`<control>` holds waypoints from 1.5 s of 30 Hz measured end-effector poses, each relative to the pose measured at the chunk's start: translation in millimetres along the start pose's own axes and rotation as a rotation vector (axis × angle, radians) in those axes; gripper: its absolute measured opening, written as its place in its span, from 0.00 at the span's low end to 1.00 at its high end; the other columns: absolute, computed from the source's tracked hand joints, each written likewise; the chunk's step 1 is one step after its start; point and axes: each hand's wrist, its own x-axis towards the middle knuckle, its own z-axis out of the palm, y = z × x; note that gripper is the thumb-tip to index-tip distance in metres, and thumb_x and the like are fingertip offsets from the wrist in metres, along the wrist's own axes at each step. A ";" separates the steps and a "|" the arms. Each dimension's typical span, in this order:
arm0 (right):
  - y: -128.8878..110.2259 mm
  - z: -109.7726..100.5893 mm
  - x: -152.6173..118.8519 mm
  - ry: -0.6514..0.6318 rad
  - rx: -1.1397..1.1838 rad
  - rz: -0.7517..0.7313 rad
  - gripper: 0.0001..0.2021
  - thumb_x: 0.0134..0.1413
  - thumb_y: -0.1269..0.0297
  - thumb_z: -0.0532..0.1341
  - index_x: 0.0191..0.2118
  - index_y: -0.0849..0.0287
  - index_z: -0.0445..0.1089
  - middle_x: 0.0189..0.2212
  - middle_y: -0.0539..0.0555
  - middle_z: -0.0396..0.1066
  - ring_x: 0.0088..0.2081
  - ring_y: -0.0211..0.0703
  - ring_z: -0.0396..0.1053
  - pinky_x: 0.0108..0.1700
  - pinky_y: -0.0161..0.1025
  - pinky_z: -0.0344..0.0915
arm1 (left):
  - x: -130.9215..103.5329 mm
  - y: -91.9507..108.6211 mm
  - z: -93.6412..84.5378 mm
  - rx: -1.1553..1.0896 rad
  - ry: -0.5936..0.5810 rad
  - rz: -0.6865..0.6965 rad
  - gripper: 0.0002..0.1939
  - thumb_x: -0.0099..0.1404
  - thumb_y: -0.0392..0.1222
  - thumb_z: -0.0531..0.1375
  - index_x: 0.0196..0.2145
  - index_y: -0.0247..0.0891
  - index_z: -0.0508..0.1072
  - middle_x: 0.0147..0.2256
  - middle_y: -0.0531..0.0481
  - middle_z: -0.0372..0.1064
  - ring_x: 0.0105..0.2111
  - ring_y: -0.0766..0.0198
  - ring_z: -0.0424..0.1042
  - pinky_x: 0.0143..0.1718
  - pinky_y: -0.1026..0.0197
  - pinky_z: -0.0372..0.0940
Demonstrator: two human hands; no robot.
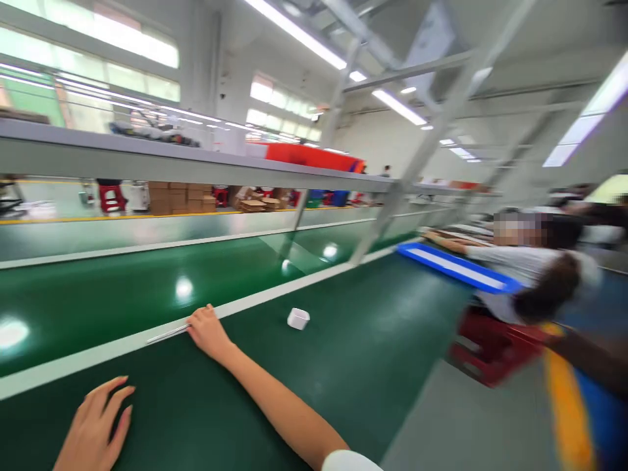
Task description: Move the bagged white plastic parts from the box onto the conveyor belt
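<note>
Left hand (95,425) flat; right hand (207,332) on rod (167,334)

Left hand (95,425) gets chopped by the bottom edge, and the co-worker (530,275) plus red stool (490,350) are just motion blur.

1. The green bench top (343,366) lies bare and open between the right hand (209,332) and the small white tray (297,318) — the tray is the only thing standing on that stretch.
2. A thin metal strip (167,335) lies along the pale rail (73,363), touching the right hand's fingertips.
3. The left hand (93,428) rests flat on bare mat, well apart from the tray.
4. Slanted frame posts (387,209) cross the belt (122,288) beyond the rail.
5. To the right, a seated co-worker (534,275) and a blue tray (456,267) close off the far end — blurred.
</note>
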 end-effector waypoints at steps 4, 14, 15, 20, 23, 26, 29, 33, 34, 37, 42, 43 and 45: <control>-1.6 3.4 0.3 0.044 0.118 0.012 0.07 0.64 0.69 0.56 0.42 0.59 0.70 0.41 0.58 0.70 0.49 0.49 0.66 0.60 0.55 0.54 | 11.1 24.5 -20.8 0.024 -0.071 -0.057 0.11 0.67 0.36 0.52 0.45 0.41 0.70 0.47 0.43 0.68 0.49 0.53 0.68 0.48 0.50 0.67; -1.0 12.6 -1.8 0.092 0.191 -0.047 0.10 0.65 0.70 0.52 0.38 0.59 0.70 0.38 0.57 0.70 0.46 0.49 0.66 0.59 0.55 0.55 | 8.6 33.9 -29.8 0.082 -0.155 -0.094 0.14 0.66 0.33 0.50 0.48 0.38 0.65 0.48 0.43 0.66 0.50 0.55 0.65 0.52 0.49 0.63; -0.5 13.4 -1.5 0.096 0.188 -0.056 0.10 0.65 0.69 0.51 0.38 0.59 0.70 0.38 0.57 0.70 0.46 0.49 0.67 0.59 0.54 0.56 | 9.4 33.1 -29.3 0.084 -0.155 -0.094 0.14 0.66 0.33 0.50 0.48 0.38 0.65 0.48 0.42 0.66 0.50 0.54 0.65 0.52 0.48 0.63; 0.2 14.4 -3.6 0.136 0.163 -0.120 0.12 0.66 0.65 0.50 0.41 0.60 0.70 0.38 0.58 0.71 0.45 0.50 0.67 0.55 0.51 0.60 | 7.6 51.0 -41.1 0.117 -0.164 -0.117 0.14 0.65 0.33 0.51 0.48 0.35 0.66 0.49 0.40 0.66 0.52 0.50 0.62 0.58 0.37 0.53; 0.1 14.5 -5.8 0.186 0.163 -0.176 0.18 0.68 0.58 0.47 0.42 0.62 0.70 0.37 0.61 0.72 0.42 0.54 0.68 0.50 0.51 0.63 | -8.3 90.5 -66.5 0.125 -0.201 -0.125 0.11 0.64 0.37 0.55 0.45 0.39 0.68 0.48 0.44 0.68 0.54 0.50 0.61 0.61 0.37 0.48; -1.6 16.0 -5.0 0.251 0.175 -0.224 0.29 0.68 0.49 0.40 0.43 0.66 0.71 0.36 0.65 0.72 0.40 0.58 0.68 0.47 0.55 0.63 | -39.2 135.2 -98.0 0.130 -0.218 -0.159 0.10 0.64 0.44 0.57 0.44 0.44 0.68 0.47 0.52 0.70 0.55 0.58 0.62 0.65 0.45 0.46; -7.2 15.5 -5.3 0.306 0.193 -0.254 0.36 0.65 0.42 0.36 0.45 0.70 0.70 0.38 0.68 0.71 0.41 0.62 0.68 0.47 0.58 0.63 | -94.2 156.5 -132.6 0.182 -0.053 -0.425 0.13 0.63 0.45 0.57 0.46 0.50 0.68 0.49 0.56 0.69 0.57 0.60 0.61 0.65 0.51 0.48; -10.8 9.7 -12.1 0.369 0.182 -0.289 0.36 0.65 0.41 0.36 0.50 0.70 0.67 0.42 0.69 0.70 0.44 0.63 0.68 0.51 0.60 0.61 | -210.4 150.6 -186.1 0.422 0.349 -0.913 0.20 0.67 0.50 0.49 0.52 0.39 0.64 0.49 0.39 0.66 0.51 0.50 0.66 0.53 0.42 0.63; -10.3 7.9 -13.6 0.379 0.179 -0.303 0.35 0.65 0.42 0.37 0.52 0.69 0.66 0.44 0.69 0.69 0.45 0.63 0.68 0.52 0.60 0.60 | -241.6 148.9 -198.4 0.487 0.448 -1.015 0.22 0.66 0.54 0.48 0.49 0.36 0.64 0.46 0.36 0.67 0.48 0.45 0.67 0.50 0.37 0.63; -16.5 0.7 -13.3 0.393 0.266 -0.344 0.34 0.64 0.41 0.42 0.58 0.69 0.59 0.48 0.70 0.66 0.48 0.63 0.66 0.53 0.59 0.61 | -317.2 147.1 -224.4 0.608 0.644 -1.225 0.26 0.65 0.59 0.47 0.47 0.32 0.64 0.44 0.33 0.66 0.46 0.41 0.67 0.47 0.32 0.63; -127.7 -28.5 -13.8 0.269 0.678 -0.404 0.40 0.60 0.38 0.50 0.65 0.68 0.46 0.54 0.72 0.59 0.55 0.64 0.61 0.54 0.58 0.62 | -337.9 101.6 -245.6 0.614 0.619 -1.292 0.19 0.67 0.52 0.55 0.46 0.34 0.67 0.44 0.44 0.68 0.46 0.57 0.69 0.49 0.48 0.65; -166.4 -37.0 -19.0 0.154 0.712 -0.493 0.39 0.62 0.42 0.50 0.66 0.67 0.42 0.56 0.72 0.56 0.57 0.62 0.59 0.56 0.58 0.60 | -330.6 82.6 -251.4 0.628 0.607 -1.308 0.19 0.67 0.52 0.56 0.46 0.34 0.67 0.44 0.44 0.68 0.45 0.57 0.69 0.48 0.48 0.65; -244.6 -53.3 -28.2 -0.074 0.654 -0.710 0.38 0.62 0.47 0.53 0.67 0.64 0.40 0.62 0.70 0.49 0.63 0.58 0.51 0.61 0.56 0.55 | -312.1 43.8 -263.3 0.661 0.592 -1.342 0.20 0.66 0.54 0.57 0.46 0.34 0.67 0.45 0.44 0.67 0.46 0.56 0.68 0.48 0.48 0.64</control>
